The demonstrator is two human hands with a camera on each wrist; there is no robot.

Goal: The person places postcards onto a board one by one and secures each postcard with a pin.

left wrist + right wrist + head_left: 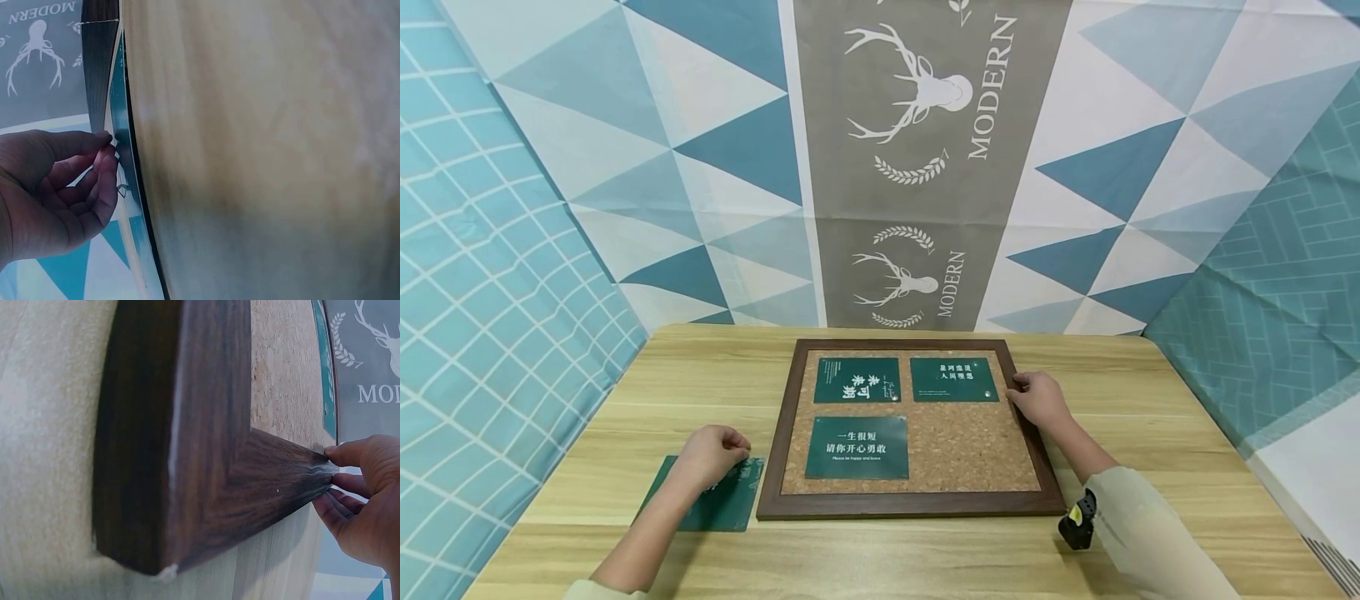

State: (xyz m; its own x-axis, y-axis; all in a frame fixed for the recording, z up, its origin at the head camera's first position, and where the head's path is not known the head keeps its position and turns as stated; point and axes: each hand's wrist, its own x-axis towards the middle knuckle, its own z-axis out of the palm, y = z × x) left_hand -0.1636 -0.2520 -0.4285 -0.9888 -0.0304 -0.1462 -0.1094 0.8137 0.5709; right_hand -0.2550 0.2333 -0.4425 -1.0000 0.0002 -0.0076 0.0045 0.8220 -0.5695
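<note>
Wood-grain desk (1135, 400). On it, brown-framed corkboard (973, 446), right side gripped by right hand (1041, 402). Three green printed cards (856, 468) on corkboard. Loose green card (722, 510) left, under left hand (703, 458); fingertips together, cannot tell whether pinching.

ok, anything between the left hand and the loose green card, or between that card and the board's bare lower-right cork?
Left hand to loose green card: nothing visible. Card to bare cork: the frame's left side, then the lower-left card.
</note>
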